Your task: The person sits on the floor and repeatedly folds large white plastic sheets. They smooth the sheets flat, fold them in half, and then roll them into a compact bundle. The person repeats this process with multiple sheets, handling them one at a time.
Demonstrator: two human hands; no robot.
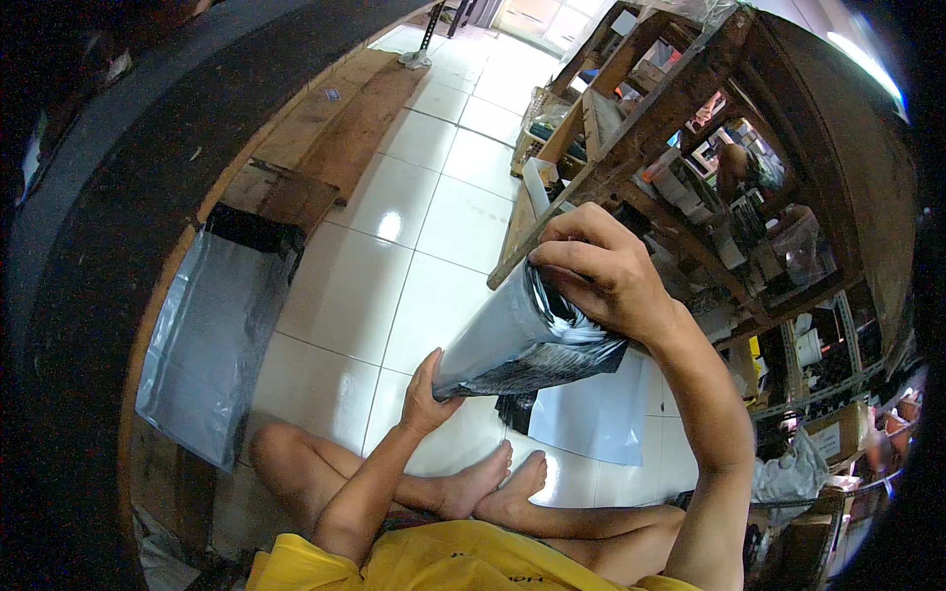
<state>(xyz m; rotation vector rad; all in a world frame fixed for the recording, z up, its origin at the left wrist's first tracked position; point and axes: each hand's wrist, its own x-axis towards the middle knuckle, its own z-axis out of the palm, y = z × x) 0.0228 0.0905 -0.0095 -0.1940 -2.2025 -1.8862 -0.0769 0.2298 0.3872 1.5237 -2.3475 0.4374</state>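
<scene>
A thick bundle of plastic mailing bags (493, 330), grey outside and black inside, is curled over and held up in front of me above my crossed legs. My left hand (426, 396) is closed round its lower left end. At the upper right end, the fingers of my right hand (606, 271) pinch the layered edges, where several black and grey folds show. Another grey plastic bag (591, 409) with a black strip lies flat on the floor, partly behind the bundle. To my left, a similar grey bag (212, 335) with a black top end rests on a wooden board.
White floor tiles (389, 227) stretch ahead of me. Brown wooden planks (345, 123) run along the left. A wooden shelf unit (670, 108) packed with goods stands close on the right, with a wicker basket (530, 118) beside it. A cardboard box (838, 433) sits at lower right.
</scene>
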